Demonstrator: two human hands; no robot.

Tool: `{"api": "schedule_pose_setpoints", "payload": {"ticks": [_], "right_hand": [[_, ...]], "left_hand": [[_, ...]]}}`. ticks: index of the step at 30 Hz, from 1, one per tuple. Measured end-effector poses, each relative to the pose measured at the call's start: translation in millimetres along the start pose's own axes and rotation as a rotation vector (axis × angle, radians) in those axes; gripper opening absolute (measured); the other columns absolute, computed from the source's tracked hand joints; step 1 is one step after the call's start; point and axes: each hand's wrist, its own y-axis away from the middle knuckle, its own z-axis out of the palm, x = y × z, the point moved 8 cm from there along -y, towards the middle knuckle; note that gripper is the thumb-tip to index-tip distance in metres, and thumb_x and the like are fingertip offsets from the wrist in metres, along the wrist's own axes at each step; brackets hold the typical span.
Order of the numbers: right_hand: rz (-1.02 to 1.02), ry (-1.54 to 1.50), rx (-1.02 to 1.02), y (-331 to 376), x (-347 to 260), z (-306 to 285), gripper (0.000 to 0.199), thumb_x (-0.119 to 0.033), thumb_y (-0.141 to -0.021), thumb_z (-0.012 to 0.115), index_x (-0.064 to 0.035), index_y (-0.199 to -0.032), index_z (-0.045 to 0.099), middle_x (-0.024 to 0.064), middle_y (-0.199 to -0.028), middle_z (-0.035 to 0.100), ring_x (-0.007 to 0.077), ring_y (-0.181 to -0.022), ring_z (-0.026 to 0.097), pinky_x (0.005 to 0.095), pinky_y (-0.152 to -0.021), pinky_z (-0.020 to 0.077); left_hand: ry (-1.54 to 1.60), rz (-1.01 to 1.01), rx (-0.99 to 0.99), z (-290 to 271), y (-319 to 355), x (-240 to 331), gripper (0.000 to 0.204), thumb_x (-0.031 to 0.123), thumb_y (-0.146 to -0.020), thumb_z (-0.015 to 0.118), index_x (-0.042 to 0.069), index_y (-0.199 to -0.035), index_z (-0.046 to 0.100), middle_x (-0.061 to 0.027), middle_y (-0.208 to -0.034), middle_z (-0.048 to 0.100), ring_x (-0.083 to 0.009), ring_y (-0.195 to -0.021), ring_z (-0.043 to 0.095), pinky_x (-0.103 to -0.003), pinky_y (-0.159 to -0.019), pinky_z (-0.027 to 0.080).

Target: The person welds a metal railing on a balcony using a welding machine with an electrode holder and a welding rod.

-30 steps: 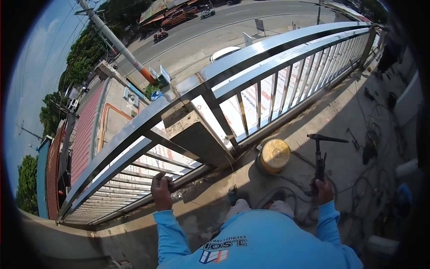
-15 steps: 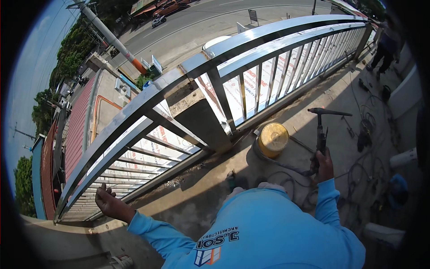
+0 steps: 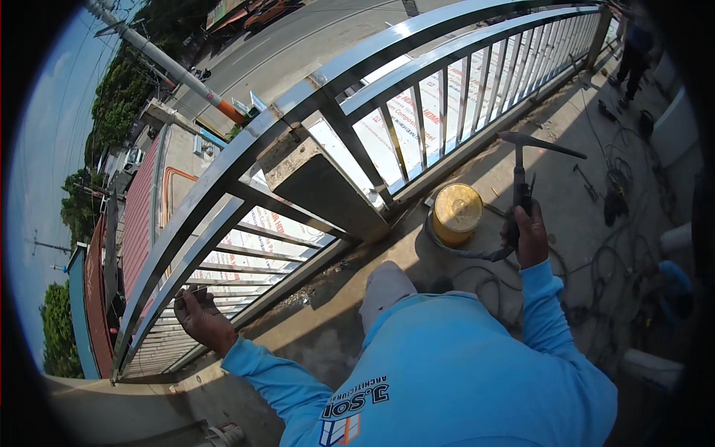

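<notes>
My right hand (image 3: 530, 237) is closed around the black handle of a welding electrode holder (image 3: 519, 186), held upright with its rod (image 3: 544, 143) sticking out to the right above the concrete floor. My left hand (image 3: 197, 316) reaches far left to the lower part of the stainless steel railing (image 3: 246, 160), with its fingers curled on a thin bar (image 3: 195, 293) there. Between my hands stands a square concrete post (image 3: 320, 186) set into the railing. I wear a blue long-sleeved shirt, and one knee (image 3: 383, 287) shows in front of me.
A round yellow can (image 3: 456, 212) stands on the floor beside the post, a dark cable looping around it. More cables and small tools (image 3: 618, 201) lie to the right. Another person (image 3: 633, 52) stands at the far end of the railing. Beyond it lie roofs and a road far below.
My left hand has moved from the railing base near the post far out to the left and closed on a thin bar. My right hand keeps the holder upright.
</notes>
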Motion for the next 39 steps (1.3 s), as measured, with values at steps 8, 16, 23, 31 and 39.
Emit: {"api": "schedule_pose_setpoints", "payload": {"ticks": [8,16,23,31,39], "right_hand": [[-0.108,0.018,0.065,-2.3,-22.6,30.7,0.033,-0.029,-0.105,0.052,-0.0084,-0.13,0.046,0.003,-0.086,0.059,0.0088,-0.056,0.058,0.0248,-0.043,0.0477],[-0.164,0.107,0.209,-6.9,-2.9,134.9,0.046,-0.026,-0.104,0.056,-0.008,-0.143,0.041,0.0005,-0.086,0.06,0.0048,-0.059,0.056,0.0232,-0.05,0.0469],[-0.271,0.056,0.301,-26.7,19.9,305.9,0.058,-0.029,-0.102,0.061,-0.0049,-0.149,0.036,0.0036,-0.089,0.062,0.0085,-0.066,0.058,0.0267,-0.06,0.0504],[-0.478,-0.048,0.519,-38.6,48.4,390.0,0.067,-0.009,-0.098,0.06,-0.0035,-0.155,0.024,0.023,-0.124,0.061,0.0286,-0.104,0.067,0.0384,-0.091,0.0515],[-0.567,-0.086,0.628,-37.9,64.6,421.7,0.062,-0.005,-0.094,0.063,0.0003,-0.149,0.036,0.0263,-0.133,0.057,0.0396,-0.118,0.061,0.0401,-0.101,0.0485]], "left_hand": [[-0.085,0.213,-0.267,124.6,-65.4,43.1,0.02,0.017,-0.103,0.06,-0.001,-0.11,0.059,-0.0102,-0.098,0.067,-0.0173,-0.086,0.066,-0.028,-0.08,0.057],[-0.128,0.476,-1.009,312.2,-110.8,33.2,0.014,0.009,-0.099,0.064,0.0,-0.109,0.062,-0.0103,-0.1,0.072,-0.018,-0.095,0.069,-0.031,-0.093,0.053],[-0.038,0.427,-1.561,425.5,-99.8,-15.3,0.013,0.001,-0.099,0.06,-0.001,-0.111,0.062,-0.0129,-0.106,0.072,-0.0187,-0.103,0.069,-0.032,-0.096,0.052],[0.083,0.558,-1.897,507.2,-33.1,-53.2,0.011,0.001,-0.102,0.054,-0.002,-0.111,0.061,-0.0105,-0.112,0.07,-0.0166,-0.107,0.065,-0.031,-0.097,0.049],[0.319,0.512,-1.897,527.2,-19.5,-90.2,0.023,0.006,-0.098,0.062,-0.002,-0.118,0.056,-0.018,-0.11,0.069,-0.0249,-0.106,0.067,-0.038,-0.099,0.05]]}}
